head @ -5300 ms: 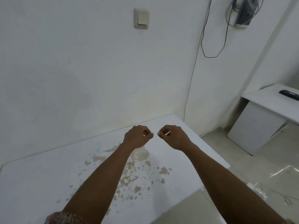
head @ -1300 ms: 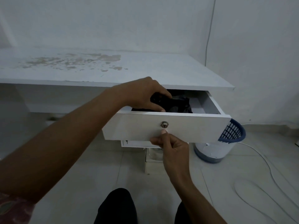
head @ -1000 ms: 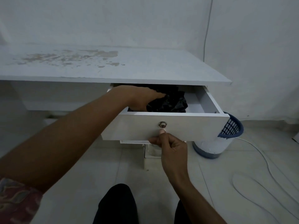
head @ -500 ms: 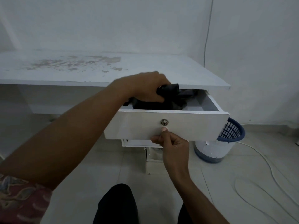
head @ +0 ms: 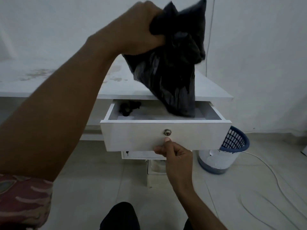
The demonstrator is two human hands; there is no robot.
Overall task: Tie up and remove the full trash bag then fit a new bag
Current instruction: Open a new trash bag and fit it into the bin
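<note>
1. Black bag, judged to be the fresh liner, is held high before the wall. Its lower end hangs just over the right half of the open drawer.
2. At far left a patterned red sleeve is seen. The bare forearm is raised from it, apparently so that the bag is drawn clear of the drawer.
3. The left hand is clenched round a bunched upper corner of the bag, whose thin, glossy film is gathered into soft folds and blurred.
4. Behind the bag a flat white tabletop, blotched with brownish stains, is seen.
5. The drawer, a white box with a small round metal lock, is held pulled out. A dark clump is seen in its back left corner, too dim to be identified.
6. The right hand is pinched on the drawer front, thumb pressed just beneath the lock and fingers curled under the edge, probably to steady it for closing.
7. Further right, a round bin with a blue lattice rim and a pale liner is stood on the tiled floor, partly hidden by the drawer. Its liner is judged not yet tied.
8. A white cable is looped on the floor.
</note>
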